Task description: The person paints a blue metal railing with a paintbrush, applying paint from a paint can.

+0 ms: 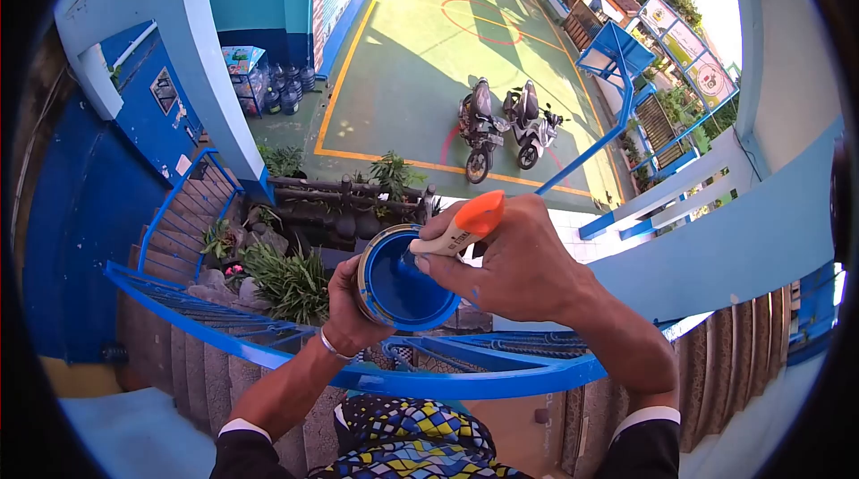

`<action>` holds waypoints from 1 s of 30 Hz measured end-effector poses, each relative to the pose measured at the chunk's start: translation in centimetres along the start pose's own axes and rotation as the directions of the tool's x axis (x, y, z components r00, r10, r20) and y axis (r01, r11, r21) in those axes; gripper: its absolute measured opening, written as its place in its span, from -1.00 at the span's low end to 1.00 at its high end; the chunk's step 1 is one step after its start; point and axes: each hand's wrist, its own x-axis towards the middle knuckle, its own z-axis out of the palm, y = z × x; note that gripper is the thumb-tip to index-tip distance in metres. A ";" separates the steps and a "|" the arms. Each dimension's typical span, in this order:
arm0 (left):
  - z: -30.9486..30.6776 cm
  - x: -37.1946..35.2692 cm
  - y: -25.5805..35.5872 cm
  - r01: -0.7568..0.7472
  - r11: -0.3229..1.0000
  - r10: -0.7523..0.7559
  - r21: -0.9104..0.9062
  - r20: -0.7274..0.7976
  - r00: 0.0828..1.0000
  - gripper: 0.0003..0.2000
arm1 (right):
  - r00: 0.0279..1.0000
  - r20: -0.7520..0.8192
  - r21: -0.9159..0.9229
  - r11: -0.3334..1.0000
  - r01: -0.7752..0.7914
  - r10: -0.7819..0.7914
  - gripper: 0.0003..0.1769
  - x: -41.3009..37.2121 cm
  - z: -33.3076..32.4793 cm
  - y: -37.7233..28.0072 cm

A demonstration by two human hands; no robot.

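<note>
My left hand is wrapped round the left side of an open paint can, with blue paint inside it. A paintbrush with a pale handle and an orange end is gripped in my right hand, over the can's mouth. Its bristle end points down into the can; the bristles are mostly hidden by the rim of my fingers and the blue paint. Just below the can runs a blue metal railing, close in front of my body.
Steps lie to the left and below the railing. Beyond it are a plant bed and a green court with two parked motorcycles. A blue basketball hoop post stands right, and a light blue wall curves nearby.
</note>
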 end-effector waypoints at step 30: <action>-2.0 1.7 5.8 -0.050 0.999 0.051 -0.011 0.191 0.980 -0.21 | 0.333 0.687 0.396 0.051 -0.917 0.645 -0.51 -13.7 -4.5 30.5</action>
